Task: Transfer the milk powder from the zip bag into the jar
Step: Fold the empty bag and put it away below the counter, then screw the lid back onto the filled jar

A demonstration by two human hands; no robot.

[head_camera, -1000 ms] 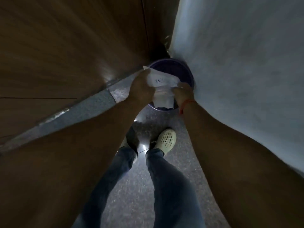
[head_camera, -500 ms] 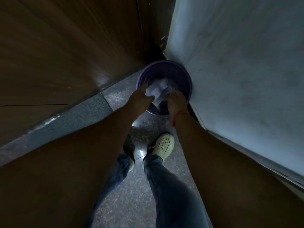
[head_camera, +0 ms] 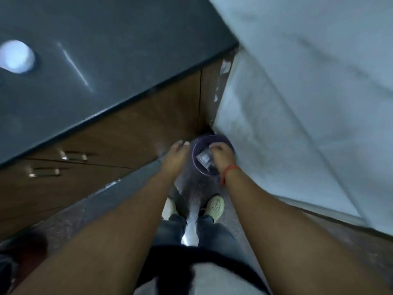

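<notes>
The crumpled, clear zip bag [head_camera: 203, 159] lies inside a small purple bin [head_camera: 196, 145] that stands on the floor in the corner. My right hand [head_camera: 223, 155], with a red thread at the wrist, hovers over the bin with loosely curled fingers just beside the bag and holds nothing. To the left of the bin's rim, my left hand [head_camera: 176, 154] is empty with its fingers stretched out. A blurred white round thing [head_camera: 17, 56] sits on the dark countertop at the far left; I cannot tell whether it is the jar.
A dark countertop [head_camera: 106, 60] runs over brown cabinet doors with metal handles [head_camera: 73, 156]. A pale wall or appliance side [head_camera: 297, 103] closes the right. My feet in pale shoes [head_camera: 214, 206] stand on the speckled floor below the bin.
Both hands pushed the bag down into the bin and let go of it. The left hand drew back to the left. My view rose, and the countertop came into sight.
</notes>
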